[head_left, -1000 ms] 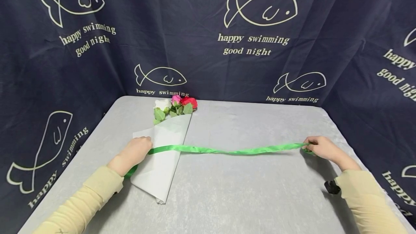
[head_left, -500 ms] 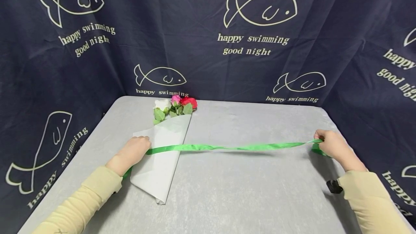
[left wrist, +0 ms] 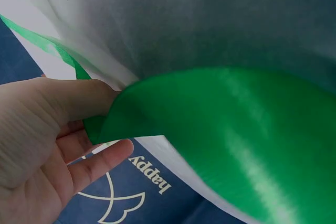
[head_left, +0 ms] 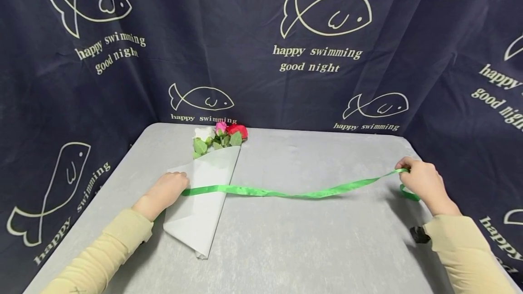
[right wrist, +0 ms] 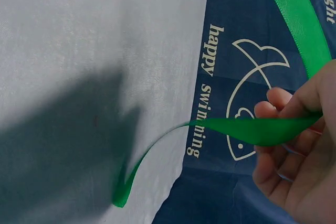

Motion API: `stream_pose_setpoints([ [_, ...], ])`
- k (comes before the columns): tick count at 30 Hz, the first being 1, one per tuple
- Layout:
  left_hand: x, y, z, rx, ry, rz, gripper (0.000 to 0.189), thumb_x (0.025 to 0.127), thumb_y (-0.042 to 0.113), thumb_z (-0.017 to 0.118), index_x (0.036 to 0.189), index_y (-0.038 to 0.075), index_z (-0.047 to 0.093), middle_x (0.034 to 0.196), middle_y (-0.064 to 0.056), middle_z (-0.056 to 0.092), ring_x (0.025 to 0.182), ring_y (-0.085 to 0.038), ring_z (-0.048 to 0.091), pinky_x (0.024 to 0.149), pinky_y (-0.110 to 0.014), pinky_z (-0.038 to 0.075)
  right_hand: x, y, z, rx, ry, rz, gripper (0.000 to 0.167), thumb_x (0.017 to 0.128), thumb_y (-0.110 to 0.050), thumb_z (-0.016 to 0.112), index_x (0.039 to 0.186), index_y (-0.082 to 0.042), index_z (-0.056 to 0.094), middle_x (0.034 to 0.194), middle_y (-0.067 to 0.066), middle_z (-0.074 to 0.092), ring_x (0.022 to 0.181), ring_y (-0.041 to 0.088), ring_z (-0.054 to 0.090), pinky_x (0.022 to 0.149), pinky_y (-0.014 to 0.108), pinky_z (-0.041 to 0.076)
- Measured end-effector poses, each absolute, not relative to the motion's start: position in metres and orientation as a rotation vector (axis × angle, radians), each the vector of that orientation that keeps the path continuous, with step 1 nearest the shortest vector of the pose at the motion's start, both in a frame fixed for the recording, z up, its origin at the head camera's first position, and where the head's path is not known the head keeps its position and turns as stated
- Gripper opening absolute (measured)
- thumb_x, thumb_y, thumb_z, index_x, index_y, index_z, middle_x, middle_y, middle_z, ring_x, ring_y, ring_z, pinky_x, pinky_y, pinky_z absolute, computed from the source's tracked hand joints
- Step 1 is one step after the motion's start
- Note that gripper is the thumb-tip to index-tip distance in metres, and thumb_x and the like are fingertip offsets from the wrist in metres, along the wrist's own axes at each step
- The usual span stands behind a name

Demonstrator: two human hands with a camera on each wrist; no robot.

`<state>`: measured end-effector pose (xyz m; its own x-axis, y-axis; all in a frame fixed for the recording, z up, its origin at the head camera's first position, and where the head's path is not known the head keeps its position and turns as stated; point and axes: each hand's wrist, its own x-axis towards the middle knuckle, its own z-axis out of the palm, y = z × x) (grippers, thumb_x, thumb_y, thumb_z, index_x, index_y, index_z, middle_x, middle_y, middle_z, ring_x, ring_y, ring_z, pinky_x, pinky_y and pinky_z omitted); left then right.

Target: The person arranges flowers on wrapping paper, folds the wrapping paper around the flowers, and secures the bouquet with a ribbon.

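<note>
Green ribbon (head_left: 335, 191) blocks the table (head_left: 306, 239) crosswise, with passing room nearer and beyond it

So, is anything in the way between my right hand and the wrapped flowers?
Nothing visible is. Only the green ribbon spans that gap, running from your right hand over the white paper wrap to your left hand.

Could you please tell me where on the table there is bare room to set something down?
The table is bare on the near side of the ribbon, between the paper wrap and right sleeve, and beyond the ribbon, right of the flowers. It is crowded around the left hand, with ribbon and paper wrap there.
</note>
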<state>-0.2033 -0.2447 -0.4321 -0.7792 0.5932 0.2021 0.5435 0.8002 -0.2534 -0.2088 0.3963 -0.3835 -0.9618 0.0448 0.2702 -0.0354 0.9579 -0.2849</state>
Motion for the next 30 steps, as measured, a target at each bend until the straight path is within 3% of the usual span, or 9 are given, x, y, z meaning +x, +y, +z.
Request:
stream_pose_setpoints([
  [5, -0.202, -0.244, -0.432, -0.884, -2.751, 0.262, 0.022, 0.077, -0.006, 0.064, 0.064, 0.010, 0.057, 0.067, -0.005, 0.055, 0.062, -0.023, 0.057, 0.056, -0.036, 0.048, -0.207, 0.402, -0.380, -0.018, -2.813, 0.403, 0.020, 0.083, -0.014, 0.055, 0.101, -0.009, 0.064, 0.071, 0.008, 0.062, 0.059, 0.026, 0.052, 0.043, 0.033, 0.032],
  [11, -0.203, -0.244, -0.430, -0.890, -2.773, 0.271, 0.019, 0.078, -0.005, 0.064, 0.066, 0.010, 0.059, 0.068, -0.006, 0.056, 0.063, -0.023, 0.057, 0.059, -0.036, 0.048, -0.210, 0.409, -0.380, 0.102, -2.886, 0.326, 0.014, 0.081, -0.014, 0.062, 0.093, -0.010, 0.067, 0.069, 0.006, 0.062, 0.061, 0.027, 0.054, 0.044, 0.039, 0.036],
  [17, -0.203, -0.245, -0.428, -0.902, -2.772, 0.270, 0.020, 0.078, -0.005, 0.063, 0.066, 0.010, 0.058, 0.068, -0.006, 0.055, 0.063, -0.023, 0.057, 0.059, -0.037, 0.048, -0.211, 0.403, -0.399, 0.370, -3.024, 0.338, 0.016, 0.073, -0.010, 0.070, 0.087, -0.004, 0.068, 0.069, 0.002, 0.062, 0.061, 0.014, 0.050, 0.054, 0.033, 0.040],
  [21, -0.203, -0.245, -0.428, -0.904, -2.773, 0.273, 0.021, 0.078, -0.006, 0.063, 0.066, 0.010, 0.057, 0.068, -0.005, 0.054, 0.063, -0.023, 0.056, 0.058, -0.037, 0.048, -0.208, 0.388, -0.400, 0.506, -3.130, 0.331, 0.043, 0.066, -0.016, 0.079, 0.104, 0.000, 0.066, 0.088, 0.015, 0.066, 0.078, 0.029, 0.061, 0.068, 0.044, 0.048],
  [24, -0.203, -0.245, -0.428, -0.904, -2.774, 0.288, 0.022, 0.078, -0.006, 0.064, 0.065, 0.010, 0.057, 0.068, -0.006, 0.054, 0.062, -0.023, 0.056, 0.058, -0.037, 0.048, -0.205, 0.371, -0.393, 0.595, -3.131, 0.309, 0.061, 0.064, -0.019, 0.083, 0.117, 0.002, 0.060, 0.109, 0.027, 0.061, 0.099, 0.048, 0.055, 0.082, 0.058, 0.044],
  [26, -0.204, -0.245, -0.428, -0.904, -2.776, 0.294, 0.022, 0.078, -0.006, 0.064, 0.066, 0.011, 0.058, 0.068, -0.006, 0.054, 0.063, -0.023, 0.057, 0.058, -0.036, 0.049, -0.204, 0.356, -0.388, 0.646, -3.098, 0.291, 0.065, 0.064, -0.020, 0.083, 0.121, 0.000, 0.059, 0.117, 0.030, 0.056, 0.107, 0.053, 0.049, 0.087, 0.062, 0.039],
  [30, -0.205, -0.245, -0.429, -0.905, -2.776, 0.288, 0.020, 0.078, -0.006, 0.065, 0.066, 0.010, 0.059, 0.068, -0.005, 0.055, 0.063, -0.023, 0.057, 0.058, -0.035, 0.049, -0.205, 0.326, -0.379, 0.743, -2.996, 0.299, 0.057, 0.070, -0.018, 0.080, 0.121, -0.002, 0.059, 0.120, 0.027, 0.056, 0.111, 0.049, 0.050, 0.091, 0.061, 0.038],
])
